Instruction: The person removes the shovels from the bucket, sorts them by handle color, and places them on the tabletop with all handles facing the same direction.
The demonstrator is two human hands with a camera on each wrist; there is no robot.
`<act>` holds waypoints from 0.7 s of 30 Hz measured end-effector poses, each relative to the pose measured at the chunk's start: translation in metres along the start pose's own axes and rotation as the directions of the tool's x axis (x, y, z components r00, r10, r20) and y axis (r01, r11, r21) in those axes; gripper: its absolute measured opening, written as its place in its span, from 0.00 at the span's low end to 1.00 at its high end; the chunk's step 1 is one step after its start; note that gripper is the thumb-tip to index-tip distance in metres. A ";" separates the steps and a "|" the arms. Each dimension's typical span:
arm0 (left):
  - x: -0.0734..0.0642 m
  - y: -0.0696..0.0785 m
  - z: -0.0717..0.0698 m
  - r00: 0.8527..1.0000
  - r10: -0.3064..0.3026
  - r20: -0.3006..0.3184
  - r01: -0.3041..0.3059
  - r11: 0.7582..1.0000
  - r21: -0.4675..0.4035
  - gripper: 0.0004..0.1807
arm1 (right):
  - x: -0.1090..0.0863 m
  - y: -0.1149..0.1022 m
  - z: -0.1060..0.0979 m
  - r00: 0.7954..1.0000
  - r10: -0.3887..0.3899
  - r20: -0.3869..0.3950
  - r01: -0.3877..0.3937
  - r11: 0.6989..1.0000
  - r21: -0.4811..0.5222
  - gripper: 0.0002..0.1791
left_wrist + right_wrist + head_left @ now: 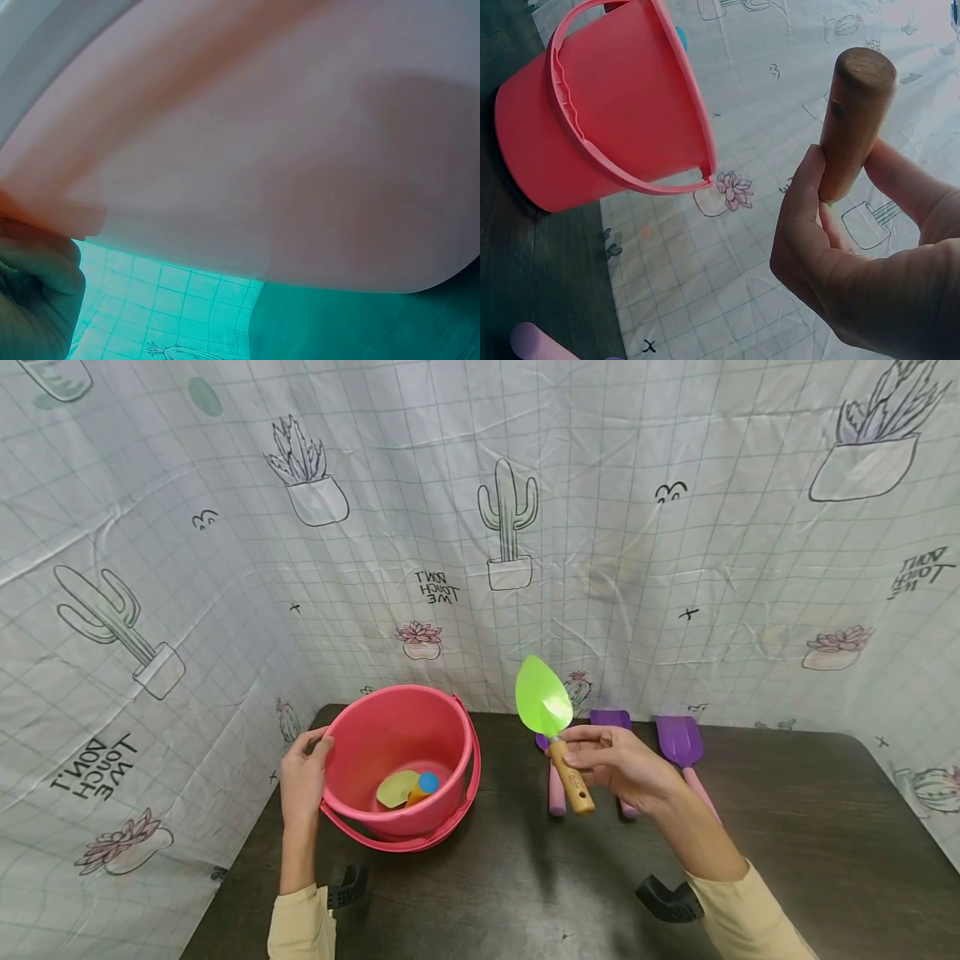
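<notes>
My left hand [302, 777] grips the rim of a pink bucket [375, 739] at the left of the table, its fingertips over the edge. The bucket's handle hangs down at the front. Inside the bucket lie a pale yellow-green piece [397, 788] and an orange thing with a blue end [427, 782]. My right hand [622, 764] pinches a garden trowel [542, 700] by its wooden handle, the bright green blade pointing up. In the right wrist view the handle's butt end [855, 112] shows between thumb and fingers; the blade is hidden there.
Behind the trowel and right hand, toy shovels with purple blades [680, 740] and pink handles [556, 795] lie along the back of the dark table [510, 877]. A printed cactus curtain [600, 568] hangs behind and at both sides. Black mounts [670, 900] sit at both wrists.
</notes>
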State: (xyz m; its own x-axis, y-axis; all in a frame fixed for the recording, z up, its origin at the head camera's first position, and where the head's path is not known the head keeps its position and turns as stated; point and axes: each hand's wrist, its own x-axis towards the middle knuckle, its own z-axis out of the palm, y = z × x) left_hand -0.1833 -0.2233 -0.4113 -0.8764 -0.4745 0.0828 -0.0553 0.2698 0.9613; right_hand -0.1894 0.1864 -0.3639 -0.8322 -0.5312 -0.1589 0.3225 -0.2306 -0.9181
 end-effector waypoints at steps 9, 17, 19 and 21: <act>-0.001 0.002 0.001 1.000 -0.002 0.002 0.001 1.000 0.011 0.17 | -0.004 0.006 -0.006 0.999 -0.003 0.035 0.001 0.999 0.035 0.12; 0.000 0.001 0.000 1.000 -0.006 0.003 0.006 1.000 -0.014 0.16 | -0.009 0.012 -0.011 0.998 -0.020 0.062 0.016 0.998 0.059 0.12; 0.000 0.001 0.000 1.000 -0.006 0.006 0.006 1.000 -0.017 0.16 | -0.010 0.013 -0.012 0.998 -0.015 0.056 0.011 0.998 0.062 0.11; 0.000 0.001 0.000 1.000 -0.007 0.007 0.007 1.000 -0.020 0.16 | -0.011 0.014 -0.013 0.999 -0.006 0.050 0.003 0.998 0.070 0.11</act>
State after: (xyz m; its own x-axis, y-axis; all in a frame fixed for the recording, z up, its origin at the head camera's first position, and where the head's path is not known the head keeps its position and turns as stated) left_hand -0.1829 -0.2230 -0.4103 -0.8795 -0.4700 0.0744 -0.0516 0.2497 0.9669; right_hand -0.1818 0.1990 -0.3800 -0.8106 -0.5699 -0.1350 0.3513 -0.2888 -0.8906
